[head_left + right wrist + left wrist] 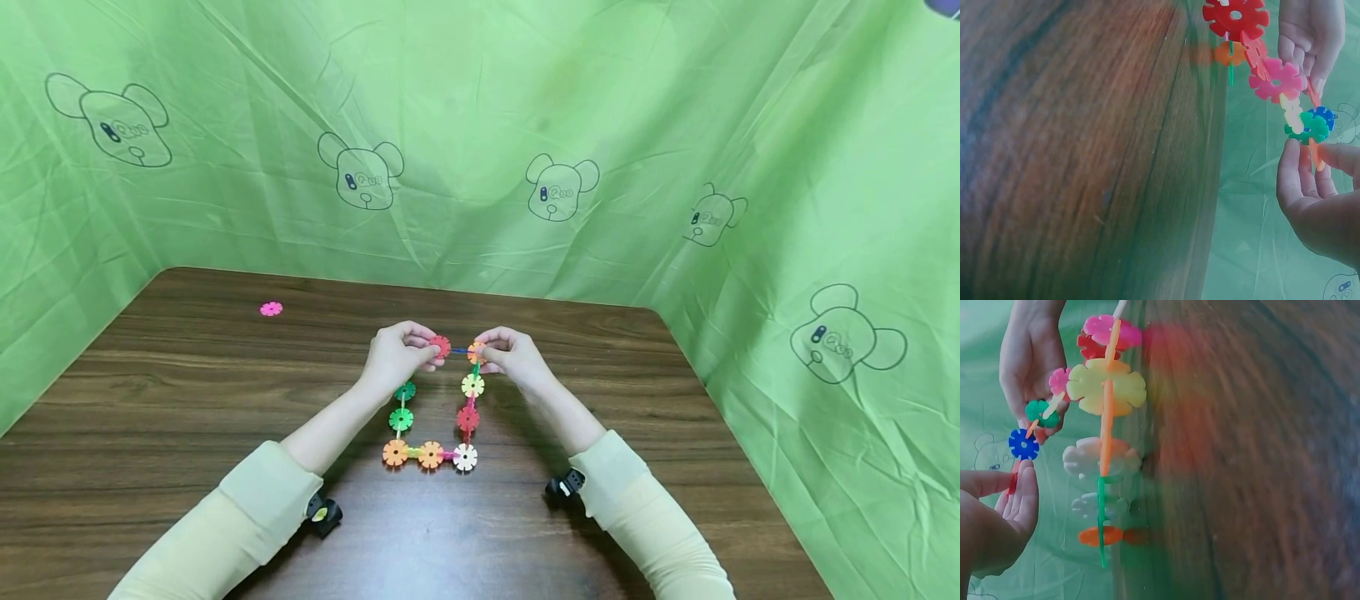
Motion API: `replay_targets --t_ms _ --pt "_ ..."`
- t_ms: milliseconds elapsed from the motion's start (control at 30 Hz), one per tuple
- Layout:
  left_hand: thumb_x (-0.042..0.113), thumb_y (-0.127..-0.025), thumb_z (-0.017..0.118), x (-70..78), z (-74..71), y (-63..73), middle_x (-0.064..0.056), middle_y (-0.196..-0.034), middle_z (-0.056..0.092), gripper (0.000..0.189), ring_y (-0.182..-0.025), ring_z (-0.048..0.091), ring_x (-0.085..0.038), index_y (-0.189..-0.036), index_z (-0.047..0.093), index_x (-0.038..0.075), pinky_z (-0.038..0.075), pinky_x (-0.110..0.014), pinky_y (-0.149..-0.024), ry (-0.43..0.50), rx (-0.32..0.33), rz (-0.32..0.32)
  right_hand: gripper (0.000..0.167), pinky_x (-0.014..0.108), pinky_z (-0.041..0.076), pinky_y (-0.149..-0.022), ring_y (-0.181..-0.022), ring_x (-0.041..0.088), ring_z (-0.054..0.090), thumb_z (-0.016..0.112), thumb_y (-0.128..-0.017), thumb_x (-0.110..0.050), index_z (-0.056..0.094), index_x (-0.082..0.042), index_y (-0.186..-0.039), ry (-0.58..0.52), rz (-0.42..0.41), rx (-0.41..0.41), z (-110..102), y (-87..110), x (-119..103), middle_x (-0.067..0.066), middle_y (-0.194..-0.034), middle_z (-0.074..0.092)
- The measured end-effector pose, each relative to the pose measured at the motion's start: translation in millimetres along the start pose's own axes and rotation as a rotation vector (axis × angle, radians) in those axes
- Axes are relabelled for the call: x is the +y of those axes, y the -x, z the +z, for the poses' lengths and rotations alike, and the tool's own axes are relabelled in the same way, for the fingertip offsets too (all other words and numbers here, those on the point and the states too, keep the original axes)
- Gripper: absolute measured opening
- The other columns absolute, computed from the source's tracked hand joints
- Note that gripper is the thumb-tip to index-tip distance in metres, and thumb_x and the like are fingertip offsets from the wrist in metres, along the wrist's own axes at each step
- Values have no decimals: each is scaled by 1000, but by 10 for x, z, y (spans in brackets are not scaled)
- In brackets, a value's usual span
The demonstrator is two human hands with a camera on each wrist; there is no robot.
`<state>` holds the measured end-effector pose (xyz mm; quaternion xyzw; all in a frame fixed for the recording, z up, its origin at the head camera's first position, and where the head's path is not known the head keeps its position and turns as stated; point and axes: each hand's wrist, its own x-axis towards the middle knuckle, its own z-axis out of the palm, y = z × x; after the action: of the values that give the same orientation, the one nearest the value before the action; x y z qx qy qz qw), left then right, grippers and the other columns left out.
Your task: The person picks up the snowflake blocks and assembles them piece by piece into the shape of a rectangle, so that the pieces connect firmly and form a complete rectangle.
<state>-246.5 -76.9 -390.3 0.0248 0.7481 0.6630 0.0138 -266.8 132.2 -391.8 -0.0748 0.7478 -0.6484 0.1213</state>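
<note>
A chain of notched plastic snowflake discs, in several colours, forms a rough square frame in the head view. My left hand [397,357] pinches a red disc [440,344] at its top left corner. At the top right corner, an orange disc [476,353] is pinched by my right hand [517,358]. A blue disc [1024,444], edge-on from the head, links these two. From the orange disc, a green disc [1310,128] leads down the right side. Two green discs [401,419] show on the left side; whether that side joins the red disc is hidden behind my left hand.
A loose pink disc [271,309] lies on the brown wooden table [187,375], far left. Green cloth [465,100] with bear outlines hangs behind and beside the table. Along the frame's near side are two orange discs [431,455] and a white disc [465,457].
</note>
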Motion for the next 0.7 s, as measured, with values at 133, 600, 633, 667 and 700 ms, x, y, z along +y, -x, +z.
replay_targets --t_ms 133,600,633,667,700 --pt "0 -85 67 -3 29 4 -22 -89 67 20 -74 71 -27 -103 61 -5 57 -41 -71 18 -2 -9 18 43 55 -82 -75 12 65 56 -92 -1 58 6 -108 -1 -6 -6 9 0 -4 7 -89 65" --pt "3 -84 69 -40 37 -21 -22 -87 69 18 -70 71 -24 -99 60 -6 58 -34 -66 65 -9 -7 22 47 52 -86 -81 14 69 58 -91 -1 58 8 -112 -23 -22 -26 23 0 2 20 -103 68" --pt "3 -84 69 -45 37 -24 -22 -87 69 19 -71 71 -24 -99 60 -6 58 -34 -66 70 -7 -8 23 46 52 -86 -83 14 69 59 -91 -2 59 7 -112 -22 -20 -27 22 0 1 20 -105 68" --pt "3 -85 69 -53 37 -27 -22 -87 69 19 -71 71 -24 -99 60 -6 58 -34 -66 72 -5 -9 24 46 53 -86 -84 15 69 60 -91 -4 60 6 -113 -19 -18 -27 22 0 1 20 -106 68" --pt "3 -85 69 -60 38 -29 -22 -87 69 19 -71 71 -24 -99 60 -6 58 -34 -66 75 -5 -9 25 44 53 -85 -84 16 69 62 -90 -5 61 5 -113 -16 -16 -26 22 1 -1 20 -106 68"
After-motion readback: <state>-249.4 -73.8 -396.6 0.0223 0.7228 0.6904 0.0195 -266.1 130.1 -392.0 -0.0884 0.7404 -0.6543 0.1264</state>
